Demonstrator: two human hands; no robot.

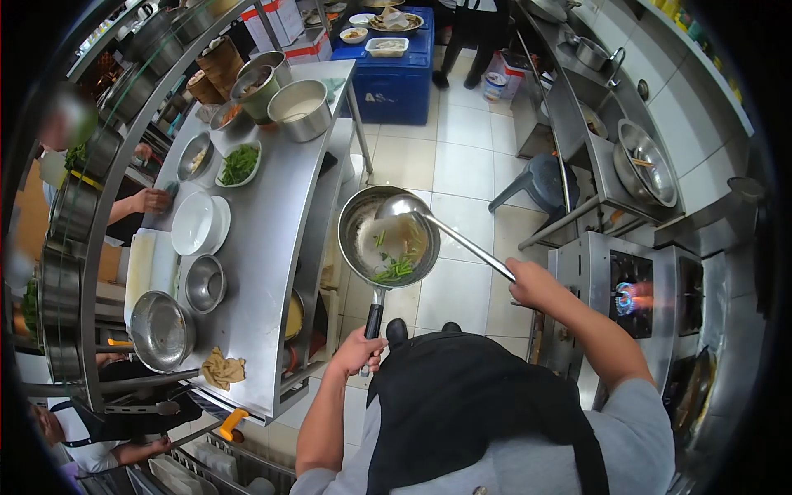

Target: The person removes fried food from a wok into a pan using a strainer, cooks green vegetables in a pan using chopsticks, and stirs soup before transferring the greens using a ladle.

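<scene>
Left hand [356, 351] has its fingers clenched round the black handle of the wok [388, 239], held over the floor beside the bench [272, 247]; likely heavy and hot, with greens inside. Right hand [532, 280] grasps the stiff ladle [412, 208].

A pan [388, 239] sits at centre above the floor, its handle in the left hand [356, 351] on the near side; a ladle [402, 206] rests over the pan's far rim, its shaft running right to the right hand [532, 280]. Greens [396, 268] lie in the pan's near part. Left of the pan stretches the surface [264, 272], carrying a stack of plates [198, 223], with a bowl [205, 283] nearer and a plate of greens [239, 163] farther. A lit burner [631, 299] stands to the right. A crate [394, 70] sits far behind.
</scene>
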